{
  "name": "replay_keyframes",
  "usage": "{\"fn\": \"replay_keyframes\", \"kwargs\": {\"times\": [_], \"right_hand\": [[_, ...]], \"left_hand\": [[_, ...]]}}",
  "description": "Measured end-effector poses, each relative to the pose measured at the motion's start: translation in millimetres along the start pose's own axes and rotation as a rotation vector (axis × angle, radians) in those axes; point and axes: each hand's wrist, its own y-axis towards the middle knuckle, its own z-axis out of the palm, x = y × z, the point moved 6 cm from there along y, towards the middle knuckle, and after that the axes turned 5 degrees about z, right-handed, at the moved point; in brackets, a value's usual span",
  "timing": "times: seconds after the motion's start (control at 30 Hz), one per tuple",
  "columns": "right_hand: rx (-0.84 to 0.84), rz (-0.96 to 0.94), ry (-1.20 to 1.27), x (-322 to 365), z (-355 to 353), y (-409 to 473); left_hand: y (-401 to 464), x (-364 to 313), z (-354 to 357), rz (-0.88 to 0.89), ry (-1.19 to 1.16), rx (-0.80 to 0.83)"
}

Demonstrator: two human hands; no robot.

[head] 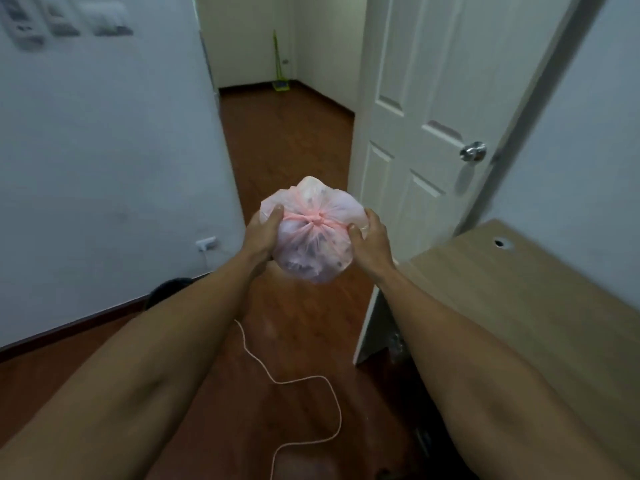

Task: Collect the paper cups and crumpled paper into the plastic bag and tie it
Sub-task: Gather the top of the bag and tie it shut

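A translucent pinkish plastic bag (313,237) hangs in the air at the centre of the head view, full and rounded, its top gathered into a pink knot facing me. Dim shapes of its contents show through the plastic; I cannot make out single cups or papers. My left hand (261,233) grips the bag's left side with the thumb near the knot. My right hand (369,239) clasps its right side. Both arms are stretched out in front of me.
A light wooden desk (526,296) stands at the right, beside an open white door (426,109). A white cable (304,379) snakes over the brown wooden floor below the bag. A wall with a socket (206,242) runs along the left. A hallway lies ahead.
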Motion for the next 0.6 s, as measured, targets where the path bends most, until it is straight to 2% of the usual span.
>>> {"fn": "replay_keyframes", "kwargs": {"times": [0.13, 0.27, 0.6], "right_hand": [[0.132, -0.059, -0.021, 40.4, 99.5, 11.7], [0.273, -0.118, -0.022, 76.9, 192.9, 9.2], [0.542, -0.172, -0.018, 128.3, 419.7, 31.2]], "left_hand": [[29.3, 36.7, -92.6, -0.084, 0.066, -0.132], [39.6, 73.7, -178.6, -0.129, 0.022, -0.302], [99.1, 159.6, -333.7, -0.271, -0.032, -0.572]]}}
